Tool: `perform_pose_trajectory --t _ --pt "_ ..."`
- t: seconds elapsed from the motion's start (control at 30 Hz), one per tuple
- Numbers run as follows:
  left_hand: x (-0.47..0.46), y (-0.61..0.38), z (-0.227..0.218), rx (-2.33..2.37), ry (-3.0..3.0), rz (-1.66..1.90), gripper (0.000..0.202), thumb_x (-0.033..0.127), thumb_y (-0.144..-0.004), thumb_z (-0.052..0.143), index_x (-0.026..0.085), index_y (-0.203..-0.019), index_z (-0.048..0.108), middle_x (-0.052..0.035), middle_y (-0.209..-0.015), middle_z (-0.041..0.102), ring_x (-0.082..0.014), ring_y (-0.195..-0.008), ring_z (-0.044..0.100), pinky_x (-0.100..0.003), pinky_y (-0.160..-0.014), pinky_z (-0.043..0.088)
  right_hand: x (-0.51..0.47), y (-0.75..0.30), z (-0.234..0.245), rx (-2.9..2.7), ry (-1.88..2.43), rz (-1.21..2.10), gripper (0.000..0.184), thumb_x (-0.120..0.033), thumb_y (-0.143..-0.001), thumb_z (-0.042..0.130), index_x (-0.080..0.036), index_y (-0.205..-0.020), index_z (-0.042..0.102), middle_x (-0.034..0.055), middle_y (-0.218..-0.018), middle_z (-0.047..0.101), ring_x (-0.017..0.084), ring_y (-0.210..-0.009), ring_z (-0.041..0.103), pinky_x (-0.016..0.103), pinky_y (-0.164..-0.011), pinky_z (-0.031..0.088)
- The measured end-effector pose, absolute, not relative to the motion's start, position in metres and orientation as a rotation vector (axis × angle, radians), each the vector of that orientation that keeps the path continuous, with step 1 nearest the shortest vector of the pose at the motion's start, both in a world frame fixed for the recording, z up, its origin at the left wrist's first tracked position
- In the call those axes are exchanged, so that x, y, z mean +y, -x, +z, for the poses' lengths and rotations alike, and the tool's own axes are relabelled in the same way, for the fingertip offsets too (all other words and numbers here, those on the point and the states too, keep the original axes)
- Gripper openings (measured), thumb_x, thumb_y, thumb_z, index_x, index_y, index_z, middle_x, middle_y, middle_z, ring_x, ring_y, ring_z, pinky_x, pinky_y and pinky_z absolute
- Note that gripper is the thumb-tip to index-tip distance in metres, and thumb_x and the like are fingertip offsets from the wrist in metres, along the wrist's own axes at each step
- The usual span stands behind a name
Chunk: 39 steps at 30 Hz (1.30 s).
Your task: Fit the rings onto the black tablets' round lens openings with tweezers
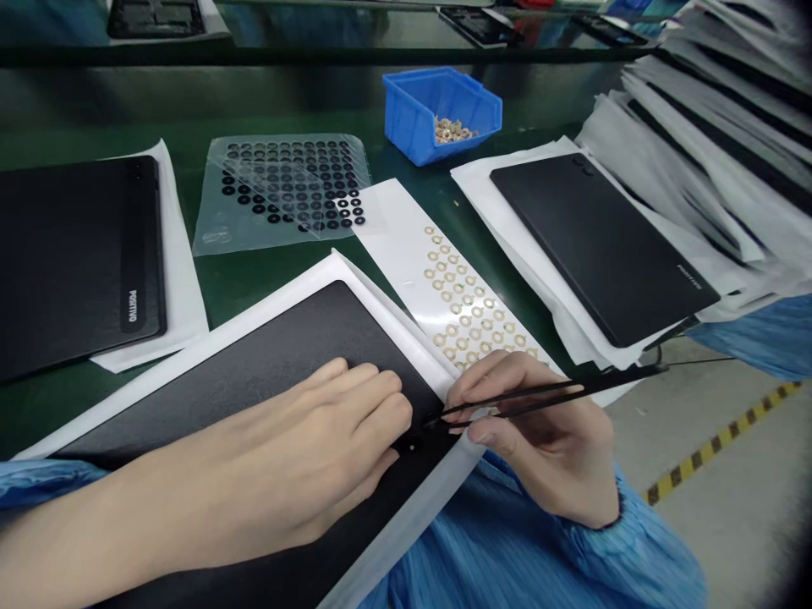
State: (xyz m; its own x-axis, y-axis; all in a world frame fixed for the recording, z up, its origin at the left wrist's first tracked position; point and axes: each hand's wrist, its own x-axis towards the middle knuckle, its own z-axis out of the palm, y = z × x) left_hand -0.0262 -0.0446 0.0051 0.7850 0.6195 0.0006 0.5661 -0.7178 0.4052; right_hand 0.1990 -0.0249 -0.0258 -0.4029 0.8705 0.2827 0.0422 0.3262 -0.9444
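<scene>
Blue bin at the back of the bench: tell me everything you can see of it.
The blue bin is open-topped and looks like bright blue plastic, with a flat rim. It stands at an angle on the green bench surface. A small heap of pale gold rings lies inside, toward the front. Neither hand touches it; only the bench and rings do.

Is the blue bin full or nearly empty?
Nearly empty: the blue plastic bin holds only a small heap of tan rings.
</scene>
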Motion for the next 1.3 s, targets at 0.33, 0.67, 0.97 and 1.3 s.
perform_pose_trajectory --t 0.33,0.67,0.97,1.3 --pt "-0.043 0.022 0.008 0.922 -2.601 0.172 0.011 0.014 -0.094 0.043 0.018 -0.084 0.042 -0.0007 -0.083 0.049 -0.0151 -0.068 0.041 -0.03 -0.064 0.032 0.002 -0.198 0.019 -1.866 0.801 0.937 0.006 -0.018 -0.08 0.07 -0.02 -0.078 0.065 0.0009 -0.072 0.066 0.015 -0.067 0.065 0.029 -0.061 0.054" --pt "-0.043 0.023 0.006 0.923 -2.737 0.239 0.006 0.017 -0.089 0.05 0.016 -0.084 0.048 -0.0012 -0.083 0.052 -0.0152 -0.068 0.045 -0.03 -0.065 0.039 0.136 -0.012 0.002 -2.122 0.617 1.138 0.017 -0.026 -0.08 0.067 -0.016 -0.069 0.058 0.0014 -0.06 0.063 0.015 -0.057 0.065 0.028 -0.058 0.055" --pt "-0.043 0.025 0.007 0.916 -2.822 0.297 0.009 0.022 -0.089 0.055 0.015 -0.084 0.052 -0.0016 -0.081 0.054 -0.0157 -0.067 0.046 -0.031 -0.064 0.042 0.14 0.017 -0.03 -2.32 0.625 0.911 0.015 -0.019 -0.08 0.064 -0.018 -0.071 0.051 0.0006 -0.067 0.062 0.016 -0.067 0.064 0.029 -0.073 0.05" --pt "-0.02 0.084 -0.024 1.921 -2.312 0.665 0.019 0.033 -0.093 0.046 0.014 -0.098 0.048 -0.0105 -0.1 0.052 -0.0267 -0.093 0.049 -0.044 -0.083 0.044 0.112 -0.091 0.042 -2.687 0.988 0.509 0.018 -0.017 -0.083 0.052 -0.016 -0.065 0.053 -0.0011 -0.059 0.054 0.011 -0.055 0.045 0.025 -0.058 0.031"
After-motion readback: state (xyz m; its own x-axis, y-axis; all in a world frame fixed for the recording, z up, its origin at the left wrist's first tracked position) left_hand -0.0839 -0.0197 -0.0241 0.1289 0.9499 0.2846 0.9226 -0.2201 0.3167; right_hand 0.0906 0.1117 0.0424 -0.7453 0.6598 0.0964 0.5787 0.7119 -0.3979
